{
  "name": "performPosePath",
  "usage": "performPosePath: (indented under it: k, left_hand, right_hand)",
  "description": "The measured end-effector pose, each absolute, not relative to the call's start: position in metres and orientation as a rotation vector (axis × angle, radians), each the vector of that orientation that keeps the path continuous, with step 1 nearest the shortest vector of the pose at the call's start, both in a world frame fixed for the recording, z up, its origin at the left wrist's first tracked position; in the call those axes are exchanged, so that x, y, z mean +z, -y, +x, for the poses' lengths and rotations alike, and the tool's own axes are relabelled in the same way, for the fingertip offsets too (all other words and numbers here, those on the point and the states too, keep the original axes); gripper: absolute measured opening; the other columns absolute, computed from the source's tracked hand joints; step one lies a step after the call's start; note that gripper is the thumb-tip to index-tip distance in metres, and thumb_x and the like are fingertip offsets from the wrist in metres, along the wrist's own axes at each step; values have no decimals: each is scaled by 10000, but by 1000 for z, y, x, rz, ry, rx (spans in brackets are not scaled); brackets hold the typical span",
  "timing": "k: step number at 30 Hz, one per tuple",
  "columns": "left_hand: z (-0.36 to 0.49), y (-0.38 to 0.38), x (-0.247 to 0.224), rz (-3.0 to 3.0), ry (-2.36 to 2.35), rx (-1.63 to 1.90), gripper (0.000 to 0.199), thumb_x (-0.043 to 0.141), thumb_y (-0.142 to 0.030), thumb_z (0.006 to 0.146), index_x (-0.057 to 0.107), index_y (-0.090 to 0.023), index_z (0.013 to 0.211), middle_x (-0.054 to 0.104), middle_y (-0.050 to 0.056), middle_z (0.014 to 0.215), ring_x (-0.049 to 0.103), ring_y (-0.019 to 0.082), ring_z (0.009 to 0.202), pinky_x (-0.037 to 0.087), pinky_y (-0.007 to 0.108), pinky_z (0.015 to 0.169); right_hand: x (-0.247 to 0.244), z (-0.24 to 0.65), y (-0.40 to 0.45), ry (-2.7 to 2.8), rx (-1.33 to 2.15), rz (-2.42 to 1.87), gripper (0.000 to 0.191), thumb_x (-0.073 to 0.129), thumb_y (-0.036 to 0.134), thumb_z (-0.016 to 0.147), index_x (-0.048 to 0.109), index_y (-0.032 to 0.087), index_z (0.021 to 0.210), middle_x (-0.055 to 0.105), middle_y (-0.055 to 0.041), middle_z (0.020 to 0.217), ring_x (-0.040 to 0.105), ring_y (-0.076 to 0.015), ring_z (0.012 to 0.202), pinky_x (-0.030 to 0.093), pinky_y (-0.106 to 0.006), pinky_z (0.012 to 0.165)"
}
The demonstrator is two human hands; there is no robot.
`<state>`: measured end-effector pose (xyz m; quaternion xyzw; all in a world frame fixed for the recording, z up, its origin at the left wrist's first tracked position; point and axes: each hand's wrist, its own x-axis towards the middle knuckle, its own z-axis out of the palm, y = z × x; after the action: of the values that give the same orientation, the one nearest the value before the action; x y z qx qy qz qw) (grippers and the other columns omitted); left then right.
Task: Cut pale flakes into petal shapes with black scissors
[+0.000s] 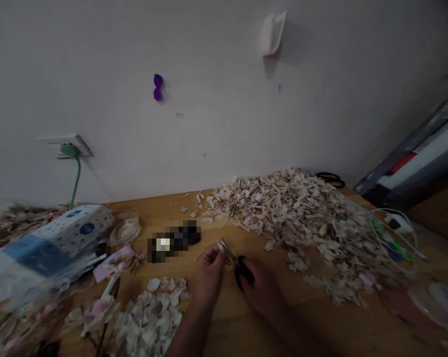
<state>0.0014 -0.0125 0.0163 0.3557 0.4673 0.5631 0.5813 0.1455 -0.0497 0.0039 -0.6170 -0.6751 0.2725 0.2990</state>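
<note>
My left hand (209,270) is closed in a pinch on a small pale petal-like piece (221,246), mostly covered by the fingertips. Black-handled scissors (240,272) are in my right hand (259,285), with fingers wrapped round the handles. Their blades point up and left and meet the piece at my left fingertips. Below and left of my left hand lies a heap of rounded, pale petal-like pieces (149,317). A large pile of thin, dry, whitish scraps (283,203) spreads from the wall down the right side of the wooden table (224,317).
A tissue pack (71,233) and artificial-looking pink and white flowers (97,307) sit at left. A blurred-out dark object (174,241) lies beyond my left hand. More black scissor handles (331,179) show behind the pile. A white cable (413,238) loops at right near a clear container (439,302).
</note>
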Motion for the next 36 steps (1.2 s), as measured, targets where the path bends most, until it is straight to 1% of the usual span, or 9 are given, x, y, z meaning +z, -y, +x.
performPosePath:
  k: [6, 8, 11, 16, 22, 25, 29, 31, 36]
  left_hand:
    - [-7, 8, 25, 958, -1105, 1240, 329, 759, -468, 654, 667, -155, 696, 606, -5, 598, 532, 116, 558, 409, 220, 582]
    - [-9, 6, 26, 973, -1092, 1227, 327, 768, -463, 643, 665, -157, 694, 606, -6, 598, 526, 114, 550, 407, 220, 576]
    - [-11, 5, 27, 1008, -1079, 1204, 313, 773, -444, 642, 667, -155, 701, 610, -4, 600, 527, 113, 554, 408, 218, 582]
    - [-13, 6, 32, 1048, -1111, 1231, 314, 753, -455, 663, 656, -158, 678, 601, -6, 588, 528, 109, 551, 401, 210, 567]
    - [-14, 5, 37, 1066, -1119, 1249, 345, 774, -475, 627, 649, -158, 681, 598, -14, 588, 535, 109, 554, 424, 217, 572]
    - [-14, 5, 37, 1053, -1106, 1267, 342, 772, -470, 637, 641, -157, 681, 598, -15, 592, 539, 105, 558, 427, 215, 578]
    - [-13, 6, 37, 1044, -1087, 1285, 336, 761, -469, 652, 633, -160, 677, 598, -14, 604, 541, 106, 576, 433, 215, 590]
    - [-13, 6, 37, 1062, -1091, 1264, 327, 757, -462, 660, 636, -159, 682, 598, -11, 609, 540, 108, 581, 433, 216, 594]
    - [-13, 7, 36, 1107, -1109, 1224, 314, 749, -455, 668, 649, -160, 711, 606, -6, 627, 537, 112, 577, 427, 221, 584]
  right_hand:
    - [8, 146, 48, 1804, 749, -1632, 267, 504, 210, 779, 632, 189, 1013, 657, -86, 964, 596, -238, 919, 453, -342, 822]
    - [8, 147, 48, 1814, 747, -1631, 249, 499, 219, 787, 637, 193, 992, 657, -83, 946, 599, -236, 904, 456, -339, 810]
    - [8, 147, 48, 1823, 742, -1636, 269, 498, 212, 784, 639, 193, 1012, 659, -88, 961, 600, -242, 921, 456, -344, 822]
    - [9, 148, 49, 1820, 758, -1621, 279, 505, 218, 783, 636, 194, 1028, 656, -82, 956, 601, -237, 916, 457, -341, 825]
    - [9, 148, 48, 1816, 749, -1633, 277, 503, 235, 790, 633, 183, 1029, 658, -91, 964, 604, -239, 918, 461, -345, 826]
    - [8, 148, 48, 1817, 758, -1623, 275, 499, 243, 798, 628, 179, 1032, 658, -97, 976, 600, -241, 930, 460, -353, 840]
    - [7, 148, 49, 1813, 779, -1607, 290, 491, 298, 831, 622, 177, 1059, 655, -100, 989, 600, -247, 938, 464, -360, 839]
    - [7, 149, 49, 1817, 776, -1606, 281, 491, 315, 833, 630, 185, 1040, 658, -96, 976, 606, -247, 928, 469, -359, 830]
    - [5, 152, 47, 1830, 778, -1596, 278, 485, 293, 820, 647, 186, 1019, 668, -102, 987, 615, -249, 937, 479, -363, 834]
